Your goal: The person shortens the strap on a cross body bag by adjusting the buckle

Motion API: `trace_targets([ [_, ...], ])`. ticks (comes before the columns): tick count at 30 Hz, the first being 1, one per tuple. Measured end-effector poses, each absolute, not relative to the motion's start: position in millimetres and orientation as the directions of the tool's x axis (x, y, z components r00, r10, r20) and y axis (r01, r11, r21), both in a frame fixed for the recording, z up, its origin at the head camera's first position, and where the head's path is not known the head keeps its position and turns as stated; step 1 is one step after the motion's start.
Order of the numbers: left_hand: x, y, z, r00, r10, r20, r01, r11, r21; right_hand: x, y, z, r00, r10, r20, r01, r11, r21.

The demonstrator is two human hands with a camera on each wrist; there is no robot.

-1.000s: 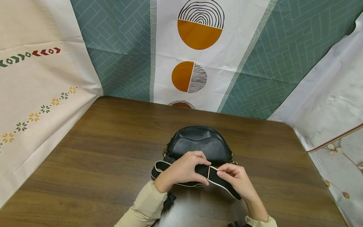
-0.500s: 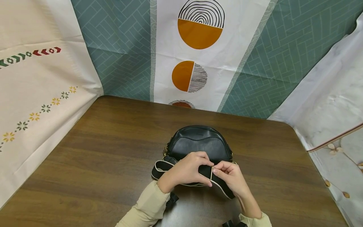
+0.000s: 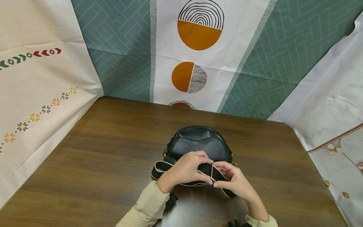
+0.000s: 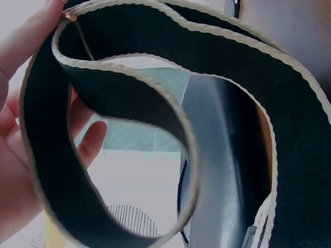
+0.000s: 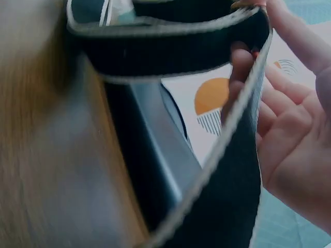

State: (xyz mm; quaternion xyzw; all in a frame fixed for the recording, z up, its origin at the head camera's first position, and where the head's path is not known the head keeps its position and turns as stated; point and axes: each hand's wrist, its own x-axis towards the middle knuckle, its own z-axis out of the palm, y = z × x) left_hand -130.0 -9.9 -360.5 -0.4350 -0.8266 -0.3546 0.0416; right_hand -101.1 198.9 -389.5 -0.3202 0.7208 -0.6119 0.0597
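Observation:
A black leather handbag (image 3: 201, 143) stands on the table, its wide black strap (image 3: 204, 168) with cream edging lying in front. My left hand (image 3: 185, 170) pinches a thin gold slider buckle (image 3: 212, 171) on the strap between thumb and fingers. From the other side my right hand (image 3: 235, 181) has its thumb at the buckle's lower end and its forefinger at the upper end. In the left wrist view the strap (image 4: 227, 44) curls into a loop. The right wrist view has the strap (image 5: 222, 165) passing in front of the right fingers, hiding part of them.
The brown wooden table (image 3: 113, 142) extends around the bag. Patterned teal and white cloth (image 3: 122, 56) hangs behind it, with pale cloth (image 3: 37, 104) at the left and more (image 3: 334, 104) at the right. Gold rings (image 3: 234, 163) sit at the bag's side.
My right hand moved left along the strap to the buckle, and its thumb and forefinger then spread to the buckle's two ends. The left hand shifted slightly right with the buckle.

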Motion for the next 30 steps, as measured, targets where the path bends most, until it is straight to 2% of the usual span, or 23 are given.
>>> trace_targets([
  [2, -130, -10, -360, -0.623, 0.685, 0.378, 0.748, 0.38, 0.545, -100, 197, -389, -0.776, -0.549, 0.31, -0.417, 0.077, -0.906],
  [7, -128, -7, -359, -0.626, 0.676, 0.388, 0.747, 0.378, 0.548, -98, 188, -390, -0.804, -0.497, 0.327, -0.475, 0.206, -0.855],
  [12, -126, -6, -357, -0.631, 0.683, 0.368, 0.729, 0.359, 0.582, -97, 180, -391, -0.817, -0.445, 0.366, -0.514, 0.274, -0.813],
  [18, -127, -8, -357, -0.637, 0.684, 0.355, 0.709, 0.34, 0.618, -96, 179, -393, -0.8, -0.422, 0.426, -0.562, 0.276, -0.78],
  [24, -127, -13, -358, -0.632, 0.683, 0.367, 0.708, 0.316, 0.631, -96, 181, -392, -0.803, -0.409, 0.434, -0.56, 0.267, -0.784],
  [30, -125, -21, -358, -0.677, 0.659, 0.33, 0.677, 0.381, 0.629, -98, 185, -397, -0.794, -0.433, 0.425, -0.553, 0.227, -0.802],
])
